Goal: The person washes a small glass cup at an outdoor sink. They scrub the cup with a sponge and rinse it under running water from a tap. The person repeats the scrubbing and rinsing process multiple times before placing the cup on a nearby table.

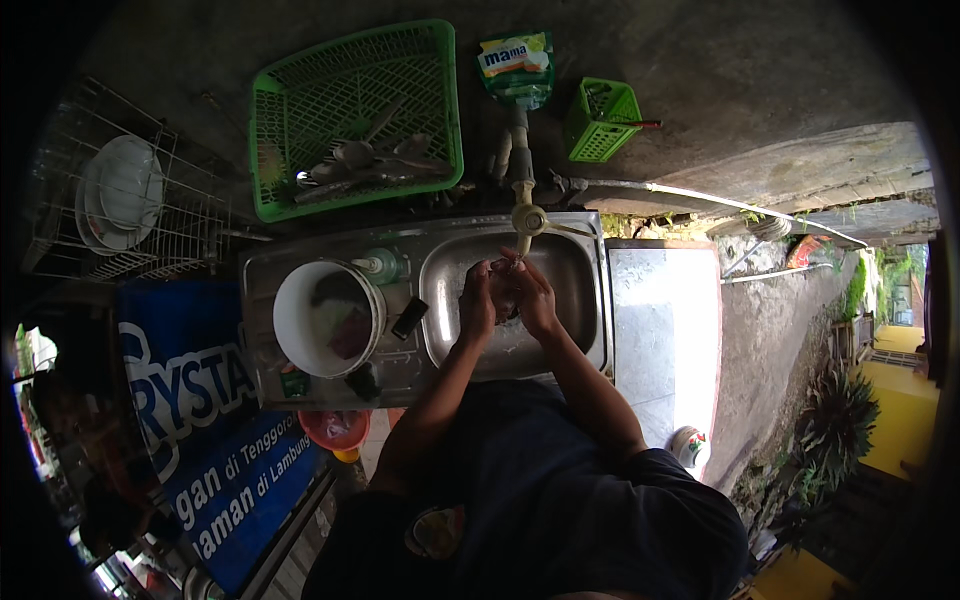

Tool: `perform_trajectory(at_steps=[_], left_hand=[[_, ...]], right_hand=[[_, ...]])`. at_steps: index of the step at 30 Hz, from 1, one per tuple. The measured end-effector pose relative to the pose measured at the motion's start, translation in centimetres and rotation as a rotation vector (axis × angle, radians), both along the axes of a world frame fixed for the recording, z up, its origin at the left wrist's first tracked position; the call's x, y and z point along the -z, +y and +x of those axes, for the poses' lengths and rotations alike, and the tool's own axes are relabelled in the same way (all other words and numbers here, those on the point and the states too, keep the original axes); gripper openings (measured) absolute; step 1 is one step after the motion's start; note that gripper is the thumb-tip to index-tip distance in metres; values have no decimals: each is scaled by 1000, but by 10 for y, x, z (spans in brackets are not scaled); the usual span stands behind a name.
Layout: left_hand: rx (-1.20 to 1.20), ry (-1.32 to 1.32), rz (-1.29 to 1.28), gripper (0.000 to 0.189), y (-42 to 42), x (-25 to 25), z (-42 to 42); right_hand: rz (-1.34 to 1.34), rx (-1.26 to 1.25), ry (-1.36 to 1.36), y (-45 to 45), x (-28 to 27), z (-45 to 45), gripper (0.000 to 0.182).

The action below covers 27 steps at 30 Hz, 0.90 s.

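Note:
My left hand (478,304) and my right hand (535,298) are cupped opposite each other over the stainless steel sink basin (576,300). Between them is a wet, see-through object (505,295), perhaps a drinking glass; the fingers hide much of it. Directly above my fingertips is the spout of a pale plastic tap (530,220), and a thin stream of water falls from it onto my hands. Left of the basin, on the drainboard (405,367), a white bucket (300,319) holds something purplish and pale, too dim to make out.
A dark block (409,318) and a green-tinted bottle (384,265) stand beside the bucket. Behind the sink are a green plastic basket (352,82) with spoons and forks, a dish soap pouch (517,67) and a small green caddy (600,127). A wire rack (180,232) holds white plates (124,195).

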<state>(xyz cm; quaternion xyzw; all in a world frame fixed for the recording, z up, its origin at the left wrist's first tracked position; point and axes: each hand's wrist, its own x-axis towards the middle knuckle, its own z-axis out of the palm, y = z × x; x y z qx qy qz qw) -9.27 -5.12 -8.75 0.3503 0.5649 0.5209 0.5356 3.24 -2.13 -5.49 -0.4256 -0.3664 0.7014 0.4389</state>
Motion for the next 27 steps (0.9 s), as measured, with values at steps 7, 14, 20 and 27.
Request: perform_trajectory(at_steps=[7,14,20,27], left_hand=[[-60,-636,-393,56,14,-7,2],[52,-748,-324,51,12,-2,2],[196,-1095,-154,51,15,16,-5],[54,-493,-343,60,18,-3,6]], right_hand=[[204,-22,27,3,-8,-4,47],[713,78,-643,4,-14,2,79],[772,137,-619,9,-29,0,78],[653,5,-565,15,-15,7,69]])
